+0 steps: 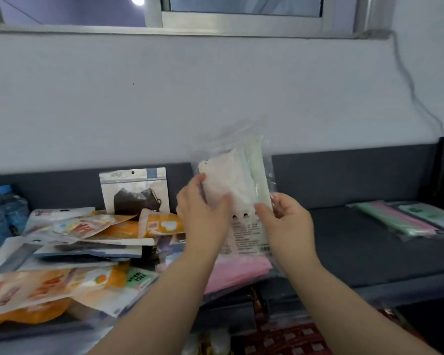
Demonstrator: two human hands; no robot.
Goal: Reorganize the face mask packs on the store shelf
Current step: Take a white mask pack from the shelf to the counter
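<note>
A clear plastic pack of white face masks (237, 183) is held upright above the dark shelf (356, 252). My left hand (203, 208) grips its left edge and my right hand (283, 219) grips its lower right side. Below it a pink mask pack (237, 274) lies flat on the shelf. A messy pile of orange and white mask packs (69, 254) covers the left of the shelf. A pack with a black mask (136, 193) leans upright against the back panel. Flat packs of green and pink masks (397, 219) lie at the far right.
Blue water bottles (3, 213) stand at the far left behind the pile. A grey wall and a window frame rise behind the shelf, with a cable (408, 80) running down the right. Red patterned goods (287, 336) sit on the level below.
</note>
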